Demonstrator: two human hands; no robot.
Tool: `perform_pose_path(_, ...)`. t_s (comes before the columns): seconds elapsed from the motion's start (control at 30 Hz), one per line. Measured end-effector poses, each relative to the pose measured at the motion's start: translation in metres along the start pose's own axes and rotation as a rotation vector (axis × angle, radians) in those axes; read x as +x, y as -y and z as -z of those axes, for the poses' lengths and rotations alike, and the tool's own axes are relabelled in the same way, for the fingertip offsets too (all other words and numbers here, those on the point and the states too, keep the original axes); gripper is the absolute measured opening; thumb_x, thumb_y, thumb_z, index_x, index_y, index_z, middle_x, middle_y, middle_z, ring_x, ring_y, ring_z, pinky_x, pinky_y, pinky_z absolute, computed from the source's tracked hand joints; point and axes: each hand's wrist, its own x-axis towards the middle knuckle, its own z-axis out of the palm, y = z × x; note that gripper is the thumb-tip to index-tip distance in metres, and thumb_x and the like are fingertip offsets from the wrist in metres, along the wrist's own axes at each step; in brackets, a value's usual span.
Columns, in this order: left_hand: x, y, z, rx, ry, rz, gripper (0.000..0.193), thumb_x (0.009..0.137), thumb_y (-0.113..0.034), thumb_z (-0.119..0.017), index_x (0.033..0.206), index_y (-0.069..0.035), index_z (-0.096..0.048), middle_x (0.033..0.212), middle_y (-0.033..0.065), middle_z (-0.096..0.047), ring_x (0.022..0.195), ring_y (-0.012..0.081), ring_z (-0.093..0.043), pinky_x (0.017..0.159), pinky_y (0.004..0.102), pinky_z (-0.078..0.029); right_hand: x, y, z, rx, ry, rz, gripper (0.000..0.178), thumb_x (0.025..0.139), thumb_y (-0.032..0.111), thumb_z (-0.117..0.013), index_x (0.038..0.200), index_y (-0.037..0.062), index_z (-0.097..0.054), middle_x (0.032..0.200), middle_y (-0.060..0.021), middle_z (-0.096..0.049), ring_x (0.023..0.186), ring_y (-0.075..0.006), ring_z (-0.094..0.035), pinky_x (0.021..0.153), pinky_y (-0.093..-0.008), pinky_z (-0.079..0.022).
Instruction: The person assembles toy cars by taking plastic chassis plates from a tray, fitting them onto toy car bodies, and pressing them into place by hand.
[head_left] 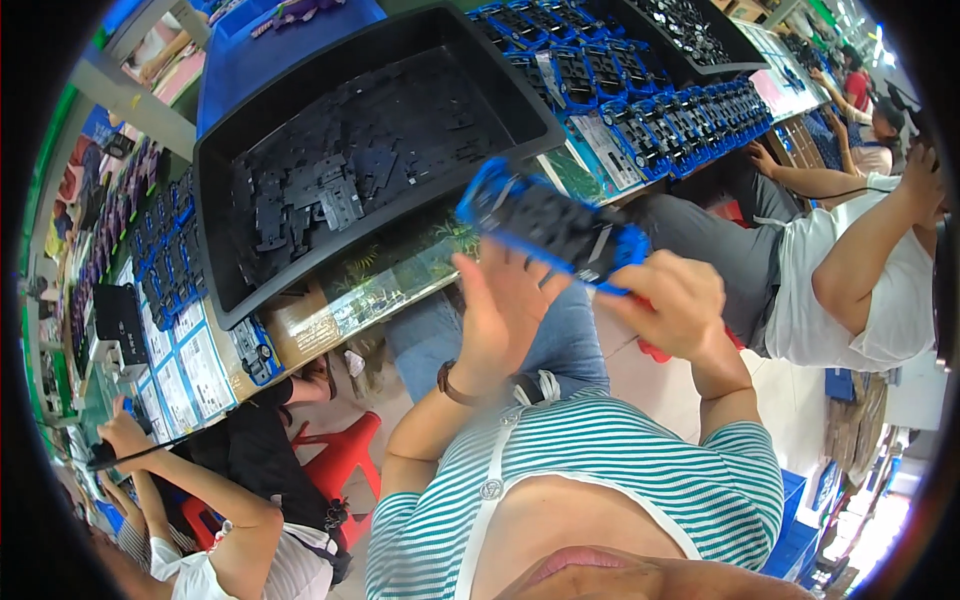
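A blue and black toy car chassis is held up in front of me, tilted and a little blurred. My right hand grips its right end between thumb and fingers. Beneath its left half is my left hand, open, palm up, with the thumb apart. The chassis hides the fingertips of that hand, so whether they touch it I cannot tell. Beyond it, a large black tray holds many flat black plastic pieces.
Rows of similar blue and black chassis line the table at the right; more stand at the left. Another black tray holds small shiny parts. Co-workers sit on both sides, one by a red stool.
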Motion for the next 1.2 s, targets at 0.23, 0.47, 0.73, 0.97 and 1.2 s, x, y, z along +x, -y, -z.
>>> perform_pose_path(0.23,-0.030,-0.067,0.028,-0.098,-0.282,-0.274,0.074,0.094,-0.064,-0.025,0.140,-0.007,-0.037,0.140,0.0131,-0.043,0.124,0.0347,-0.045,0.105,0.0481,-0.035,0.057,0.013,-0.061,0.291,0.109,0.257,0.028,0.074,0.022,-0.075,0.096,0.0082,-0.065,0.070,-0.0051,-0.061,0.058,-0.0189,-0.062,0.052,-0.0299,-0.049)
perform_pose_path(0.47,-0.056,-0.099,0.051,-0.174,-0.227,-0.386,0.070,0.094,-0.063,-0.026,0.142,-0.012,-0.037,0.140,0.0135,-0.043,0.123,0.0362,-0.046,0.102,0.0605,-0.035,0.199,-0.083,-0.179,-0.476,0.646,-0.197,0.050,0.090,0.048,-0.052,0.082,0.0026,-0.071,0.082,-0.0164,-0.069,0.082,-0.0330,-0.067,0.071,-0.0416,-0.054)
perform_pose_path(0.73,-0.073,-0.108,0.062,-0.175,-0.180,-0.421,0.062,0.098,-0.056,-0.025,0.141,-0.013,-0.037,0.137,0.0165,-0.044,0.120,0.0387,-0.047,0.102,0.0656,-0.032,0.233,-0.137,-0.239,-0.428,0.823,-0.304,0.041,0.086,0.041,-0.061,0.102,0.0023,-0.065,0.102,-0.0191,-0.066,0.099,-0.0348,-0.063,0.081,-0.0412,-0.050)
perform_pose_path(0.97,-0.065,-0.112,0.058,-0.204,-0.238,-0.389,0.064,0.098,-0.057,-0.021,0.139,-0.011,-0.038,0.132,0.0153,-0.048,0.116,0.0349,-0.051,0.097,0.0579,-0.041,0.198,-0.098,-0.191,-0.067,0.299,-0.062,0.032,0.087,0.032,-0.063,0.101,0.0065,-0.049,0.080,-0.0137,-0.060,0.078,-0.0317,-0.062,0.068,-0.0386,-0.048)
perform_pose_path(1.2,-0.046,-0.103,0.055,-0.250,-0.202,-0.378,0.063,0.098,-0.056,-0.025,0.140,-0.010,-0.037,0.136,0.0153,-0.046,0.121,0.0362,-0.048,0.100,0.0563,-0.039,0.157,-0.011,-0.127,-0.159,0.225,0.260,0.062,0.079,0.027,-0.069,0.130,0.0035,-0.045,0.105,-0.0125,-0.049,0.093,-0.0305,-0.051,0.081,-0.0377,-0.044)
